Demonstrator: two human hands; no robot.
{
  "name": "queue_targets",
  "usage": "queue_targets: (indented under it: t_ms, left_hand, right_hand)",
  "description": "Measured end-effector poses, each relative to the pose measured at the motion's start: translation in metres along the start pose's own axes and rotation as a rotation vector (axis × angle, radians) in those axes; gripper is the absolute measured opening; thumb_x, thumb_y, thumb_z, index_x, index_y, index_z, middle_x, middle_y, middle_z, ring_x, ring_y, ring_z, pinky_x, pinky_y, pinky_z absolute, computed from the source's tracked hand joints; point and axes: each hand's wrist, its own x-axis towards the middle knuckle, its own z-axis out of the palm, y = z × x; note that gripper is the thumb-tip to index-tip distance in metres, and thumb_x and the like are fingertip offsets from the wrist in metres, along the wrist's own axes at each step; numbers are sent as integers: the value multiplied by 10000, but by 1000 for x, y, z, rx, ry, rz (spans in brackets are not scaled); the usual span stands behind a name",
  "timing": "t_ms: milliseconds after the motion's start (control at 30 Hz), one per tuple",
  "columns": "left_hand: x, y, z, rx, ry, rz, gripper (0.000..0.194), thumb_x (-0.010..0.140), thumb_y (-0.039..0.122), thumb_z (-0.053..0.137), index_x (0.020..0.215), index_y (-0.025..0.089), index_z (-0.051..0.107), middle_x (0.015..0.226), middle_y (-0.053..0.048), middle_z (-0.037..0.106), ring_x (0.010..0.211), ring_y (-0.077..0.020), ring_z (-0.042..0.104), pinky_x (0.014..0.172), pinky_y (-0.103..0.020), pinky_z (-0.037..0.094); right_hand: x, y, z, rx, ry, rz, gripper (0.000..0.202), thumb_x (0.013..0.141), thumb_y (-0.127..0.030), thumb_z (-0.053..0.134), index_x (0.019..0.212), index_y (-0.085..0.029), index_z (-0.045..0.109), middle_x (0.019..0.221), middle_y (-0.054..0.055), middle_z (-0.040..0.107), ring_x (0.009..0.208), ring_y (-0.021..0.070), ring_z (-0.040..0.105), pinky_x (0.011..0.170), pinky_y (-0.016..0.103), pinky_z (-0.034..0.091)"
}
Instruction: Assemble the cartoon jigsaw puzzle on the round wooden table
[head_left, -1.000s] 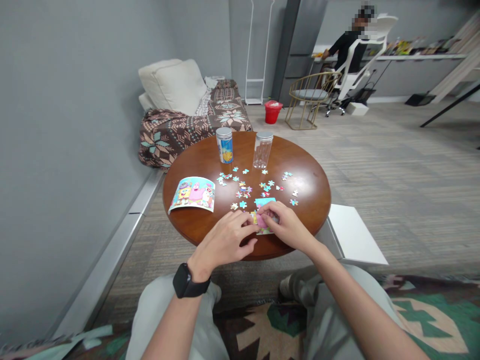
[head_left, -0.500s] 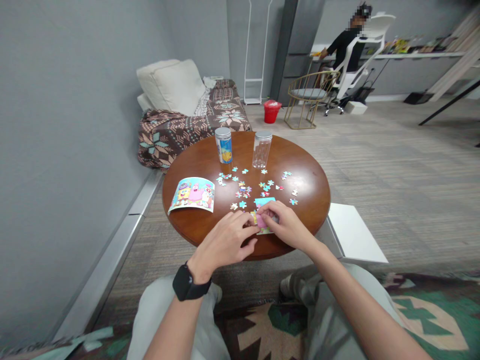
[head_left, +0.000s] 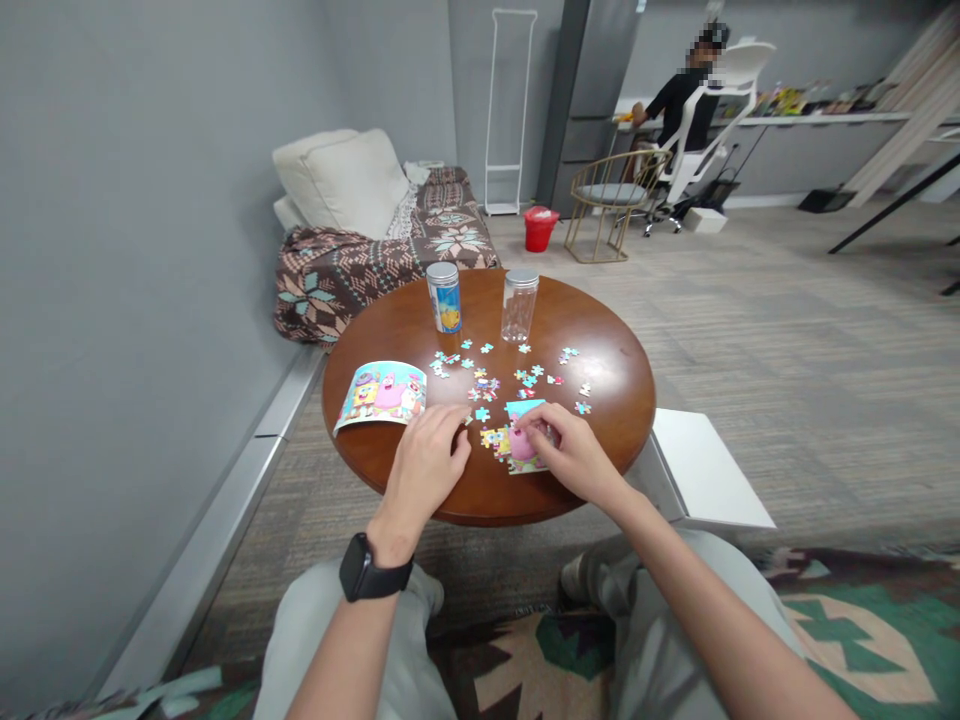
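Note:
A partly joined jigsaw puzzle lies near the front of the round table, with pink, yellow and blue areas showing. My right hand is bent over its right side, fingertips drawn together on the pieces and hiding part of them. Left of the puzzle, my left hand is low over the tabletop, thumb apart from the fingers and nothing visible in it. Its fingertips are beside a loose pale puzzle piece. A blue puzzle piece lies just beyond. The curved picture sheet with cartoon figures is behind my left hand.
Several loose puzzle pieces are scattered across the wooden table. A jar with a blue label and a clear jar stand at the back. A white box is right of the table. A person sits far off.
My left hand has moved left, away from the puzzle, uncovering its yellow part. The right hand has stayed on the puzzle. The view has shifted slightly.

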Motion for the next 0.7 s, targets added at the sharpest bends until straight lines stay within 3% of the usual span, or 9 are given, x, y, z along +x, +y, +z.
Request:
queue_targets:
  t_ms: [167,267,333,400,500,700]
  left_hand:
    - [-1,0,2,23,-29,30,211,880,108,516,972,173,695,1074,-71,717,1008,-221,648,944,-406,506]
    - [-1,0,3,65,-29,39,224,890,124,509,967,174,713,1059,-78,714,984,-229,648,933,-421,510]
    - [0,1,3,90,-32,45,237,893,128,500,993,166,712,1059,-88,704,971,-238,644,928,-436,510]
    - [0,0,3,112,-39,49,247,892,129,496,1022,154,704,1063,-99,689,973,-248,637,926,-446,509]
    - [1,-1,4,135,-55,53,264,888,129,487,1059,144,687,1067,-110,668,980,-255,627,927,-447,507]
    - [0,-2,6,116,-42,22,281,880,142,483,1119,149,629,1114,-112,653,1028,-260,618,945,-440,500]
  right_hand:
    - [4,4,-20,48,154,129,178,872,-312,510,878,-198,647,733,11,623,639,147,525,624,272,419]
    - [8,23,-44,-32,355,187,193,844,-318,509,911,-194,642,791,32,639,687,166,549,657,293,443]
    - [8,42,-59,-119,414,217,215,789,-268,505,938,-186,637,841,50,644,701,174,553,683,317,456]
    - [7,60,-70,-177,392,247,265,707,-209,506,935,-180,640,866,58,646,682,171,552,714,340,471]
    - [3,75,-77,-214,312,259,263,683,-197,504,898,-186,654,846,59,656,682,177,568,724,351,487]
    - [1,71,-70,-293,218,173,149,739,-288,612,852,-208,666,815,48,666,723,192,603,725,348,506]
